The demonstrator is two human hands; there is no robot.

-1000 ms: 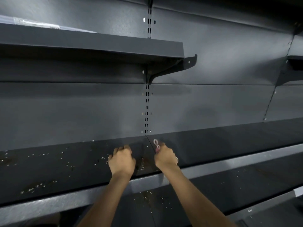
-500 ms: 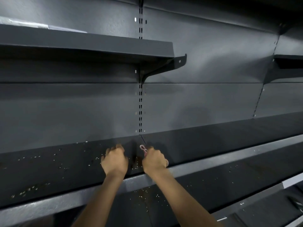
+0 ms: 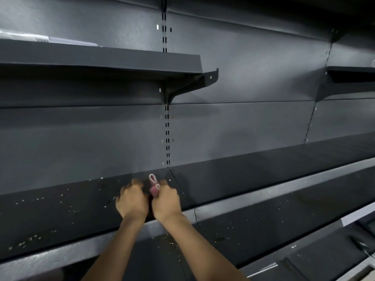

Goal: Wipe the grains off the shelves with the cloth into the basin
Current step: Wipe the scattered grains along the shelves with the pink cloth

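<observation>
Left hand: your left hand (image 3: 132,201) rests knuckles-up on the middle shelf (image 3: 253,175), fingers curled down; you cannot tell whether it grips anything under them.
Right hand: your right hand (image 3: 166,201) sits just beside the left one, nearly touching it, fingers curled round a reddish cloth (image 3: 154,190).
Cloth: only a small part shows, between the two hands at the fingertips; a pale loop (image 3: 152,178) sticks out just beyond your right fingers.
Grains: scattered pale grains (image 3: 71,207) lie on the shelf to the left of your left hand; a few more (image 3: 169,241) lie on the lower shelf (image 3: 263,226) below your wrists.
Basin: not visible here.
Above the hands: a slotted upright (image 3: 167,134) rises from just behind them to the upper shelf (image 3: 101,57) and its bracket (image 3: 209,77).
</observation>
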